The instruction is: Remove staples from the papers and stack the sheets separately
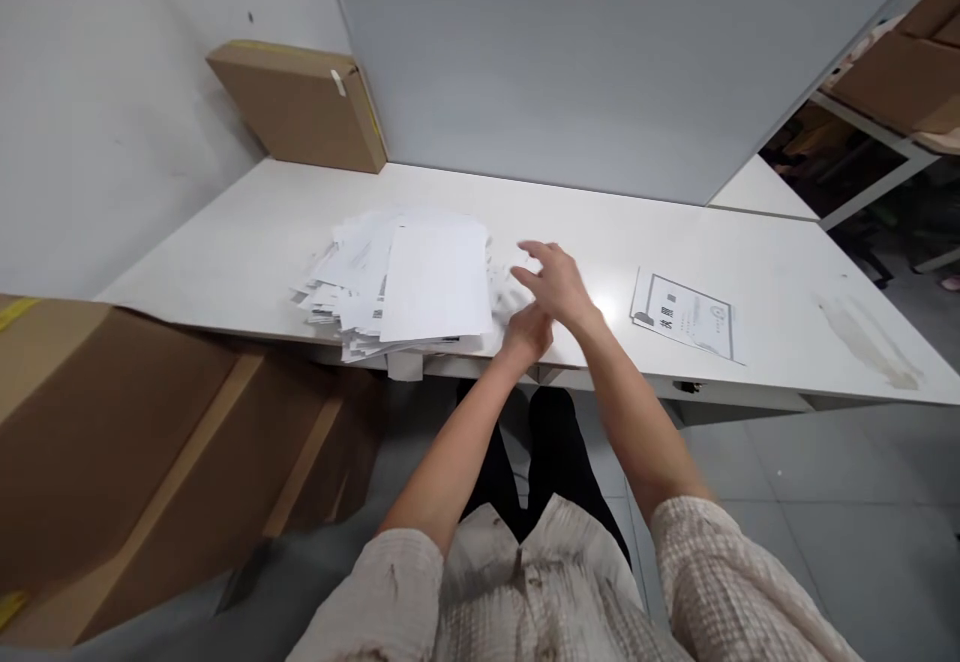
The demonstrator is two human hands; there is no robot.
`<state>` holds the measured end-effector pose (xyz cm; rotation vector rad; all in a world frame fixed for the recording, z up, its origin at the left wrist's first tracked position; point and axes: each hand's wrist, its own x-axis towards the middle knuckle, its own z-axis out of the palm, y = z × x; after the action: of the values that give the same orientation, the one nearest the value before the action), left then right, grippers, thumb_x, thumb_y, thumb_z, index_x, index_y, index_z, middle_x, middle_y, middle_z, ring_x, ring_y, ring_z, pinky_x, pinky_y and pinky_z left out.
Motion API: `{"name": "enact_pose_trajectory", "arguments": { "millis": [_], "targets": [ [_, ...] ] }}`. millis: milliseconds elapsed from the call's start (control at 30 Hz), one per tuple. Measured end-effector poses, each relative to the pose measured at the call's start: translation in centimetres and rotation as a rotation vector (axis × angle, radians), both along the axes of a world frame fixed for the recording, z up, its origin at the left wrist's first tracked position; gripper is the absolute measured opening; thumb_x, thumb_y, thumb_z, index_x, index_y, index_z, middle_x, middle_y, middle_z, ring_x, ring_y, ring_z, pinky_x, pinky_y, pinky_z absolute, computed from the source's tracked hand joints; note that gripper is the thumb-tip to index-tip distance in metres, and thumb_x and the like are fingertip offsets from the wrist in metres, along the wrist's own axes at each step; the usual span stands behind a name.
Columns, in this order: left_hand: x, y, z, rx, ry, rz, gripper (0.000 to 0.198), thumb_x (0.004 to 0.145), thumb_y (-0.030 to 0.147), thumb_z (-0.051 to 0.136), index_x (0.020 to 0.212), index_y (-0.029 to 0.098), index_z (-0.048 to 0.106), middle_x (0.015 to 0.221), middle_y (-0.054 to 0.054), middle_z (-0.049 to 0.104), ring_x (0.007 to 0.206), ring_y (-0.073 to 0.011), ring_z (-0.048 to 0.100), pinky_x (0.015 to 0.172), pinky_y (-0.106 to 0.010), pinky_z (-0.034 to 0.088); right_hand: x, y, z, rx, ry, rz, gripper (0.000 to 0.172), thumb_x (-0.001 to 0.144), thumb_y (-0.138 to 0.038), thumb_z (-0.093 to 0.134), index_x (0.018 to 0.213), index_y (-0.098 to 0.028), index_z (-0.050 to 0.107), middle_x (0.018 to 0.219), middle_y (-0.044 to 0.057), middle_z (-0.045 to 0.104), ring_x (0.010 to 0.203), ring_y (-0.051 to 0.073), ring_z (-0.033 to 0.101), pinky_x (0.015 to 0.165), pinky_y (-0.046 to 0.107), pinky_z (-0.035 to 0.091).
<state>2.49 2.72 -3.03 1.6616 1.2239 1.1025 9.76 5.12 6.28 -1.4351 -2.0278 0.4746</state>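
Observation:
A loose, uneven stack of white paper sheets [435, 282] lies near the front edge of the table, with some sheets sticking out past the edge. Just right of the stack, small pale scraps [506, 282] are scattered, too blurred to make out. My right hand [556, 284] hovers over this spot with thumb and fingers apart, crossing above the left. My left hand [528, 334] is at the table's front edge, its fingers mostly hidden by the right hand. Farther right, printed sheets [690, 314] with a grey border lie flat.
A closed cardboard box [300, 107] leans against the wall at the back left of the white table [780, 292]. A grey panel [540, 62] rises behind the table. Large cardboard boxes [112, 442] stand at lower left. Another carton [904, 77] sits on a rack at right.

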Motion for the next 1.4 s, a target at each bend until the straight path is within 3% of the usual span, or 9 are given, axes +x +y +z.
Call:
{"name": "enact_pose_trajectory", "arguments": {
  "millis": [100, 200, 333, 567, 800, 1000, 1100, 1267, 1400],
  "targets": [
    [0.0, 0.0, 0.0, 0.211, 0.426, -0.048, 0.051, 0.08, 0.005, 0.037, 0.123, 0.029, 0.049, 0.093, -0.005, 0.056, 0.084, -0.019, 0.053, 0.069, -0.027, 0.04, 8.3, -2.4, -1.4, -0.001, -0.086, -0.207, 0.038, 0.08, -0.04, 0.05, 0.109, -0.018, 0.059, 0.111, 0.01, 0.057, 0.087, 0.022, 0.058, 0.079, 0.038, 0.045],
    [-0.1, -0.3, 0.1, 0.285, 0.585, -0.026, 0.059, 0.08, 0.002, 0.031, 0.13, 0.03, 0.04, 0.093, -0.005, 0.054, 0.081, -0.0159, 0.054, 0.066, -0.023, 0.04, 16.3, -3.8, -3.1, -0.044, -0.286, -0.35, 0.05, 0.075, -0.043, 0.057, 0.117, -0.016, 0.054, 0.123, 0.013, 0.052, 0.11, 0.029, 0.048, 0.087, 0.042, 0.04],
    [0.0, -0.3, 0.2, 0.304, 0.651, 0.0, 0.056, 0.081, 0.003, 0.031, 0.131, 0.029, 0.039, 0.094, -0.004, 0.055, 0.082, -0.0154, 0.054, 0.066, -0.023, 0.042, 21.1, -4.4, -4.9, -0.233, -0.541, -0.332, 0.055, 0.079, -0.046, 0.051, 0.124, -0.015, 0.047, 0.123, 0.014, 0.053, 0.109, 0.031, 0.048, 0.082, 0.039, 0.042],
    [0.1, -0.3, 0.1, 0.336, 0.689, 0.019, 0.056, 0.081, 0.004, 0.033, 0.131, 0.028, 0.039, 0.095, -0.004, 0.056, 0.084, -0.0174, 0.055, 0.069, -0.025, 0.043, 18.9, -5.5, -6.5, -0.038, -0.875, -0.273, 0.029, 0.089, -0.021, 0.032, 0.101, -0.011, 0.057, 0.094, 0.017, 0.063, 0.086, 0.025, 0.056, 0.063, 0.031, 0.037],
    [0.0, -0.3, 0.0, 0.343, 0.655, 0.009, 0.055, 0.081, 0.004, 0.033, 0.13, 0.026, 0.041, 0.095, -0.005, 0.057, 0.086, -0.0171, 0.056, 0.07, -0.025, 0.044, 19.0, -5.3, -5.4, -0.109, -0.659, -0.435, 0.034, 0.085, -0.045, 0.042, 0.08, -0.021, 0.065, 0.086, 0.006, 0.066, 0.076, 0.021, 0.057, 0.056, 0.027, 0.031],
    [0.0, -0.3, -0.2, 0.356, 0.608, 0.017, 0.054, 0.081, 0.004, 0.033, 0.129, 0.025, 0.042, 0.092, -0.006, 0.057, 0.085, -0.0172, 0.056, 0.069, -0.025, 0.044, 19.0, -5.7, -4.9, -0.105, -0.659, -0.294, 0.036, 0.09, -0.032, 0.033, 0.08, -0.017, 0.065, 0.09, 0.009, 0.065, 0.08, 0.02, 0.056, 0.058, 0.028, 0.033],
    [0.0, -0.1, -0.3, 0.377, 0.552, 0.014, 0.052, 0.081, 0.005, 0.033, 0.129, 0.024, 0.043, 0.092, -0.006, 0.058, 0.085, -0.0169, 0.056, 0.071, -0.026, 0.045, 19.1, -6.2, -4.5, 0.009, -0.651, -0.371, 0.03, 0.088, -0.027, 0.037, 0.084, -0.016, 0.065, 0.088, 0.01, 0.065, 0.076, 0.021, 0.056, 0.059, 0.028, 0.034],
    [-0.2, -0.5, 0.4, 0.433, 0.228, 0.023, 0.043, 0.086, 0.024, 0.043, 0.128, 0.022, 0.043, 0.105, -0.008, 0.057, 0.099, -0.0182, 0.053, 0.085, -0.03, 0.043, 17.8, -9.6, -0.8, 0.386, -0.509, -0.449, 0.026, 0.086, -0.031, 0.043, 0.077, -0.017, 0.062, 0.078, 0.008, 0.064, 0.075, 0.02, 0.055, 0.061, 0.029, 0.036],
    [0.3, -3.0, 2.4, 0.239, -0.143, -0.137, 0.083, 0.068, 0.04, 0.068, 0.138, 0.025, 0.024, 0.133, -0.011, 0.043, 0.122, -0.0248, 0.04, 0.097, -0.039, 0.036, 14.9, -13.6, 3.2, 0.342, -0.142, -0.318, 0.023, 0.083, -0.035, 0.051, 0.067, -0.019, 0.055, 0.059, 0.0, 0.051, 0.052, 0.011, 0.043, 0.051, 0.024, 0.033]
  ]
}}
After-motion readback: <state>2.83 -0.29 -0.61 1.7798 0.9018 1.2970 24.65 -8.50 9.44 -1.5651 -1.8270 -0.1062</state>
